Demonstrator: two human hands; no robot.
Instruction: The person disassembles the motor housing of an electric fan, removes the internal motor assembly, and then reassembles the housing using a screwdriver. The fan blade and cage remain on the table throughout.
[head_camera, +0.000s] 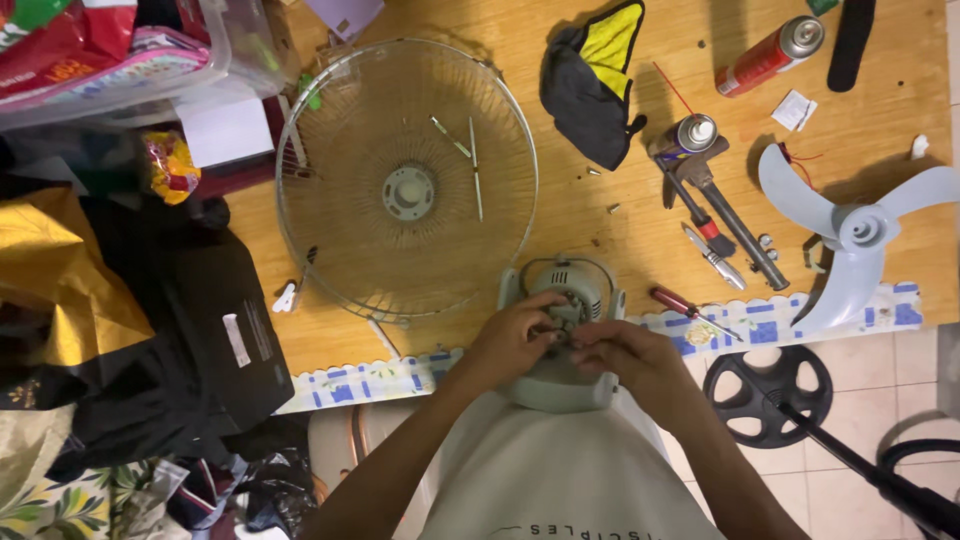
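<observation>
Motor housing (560, 300) is pinched at its centre by left hand (515, 335) from eight o'clock, right hand (625, 355) from four; fingers closed on it.

Fan motor housing (562, 300) at the table's (500, 60) near edge, between left hand (510, 335) and right hand (625, 355). Fan guard (300, 180) lies behind it; screwdriver (685, 305) to its right; fan blade (855, 235) toward the right edge; spray can (770, 55) near the far right corner.

Warm indoor light from overhead, pretty even across the wooden worktop (620, 230). Short dark shadows sit just beside the fan blade (850, 235) and spray cans. Slight wide-angle bend at the edges, mostly sharp, left clutter dim.
</observation>
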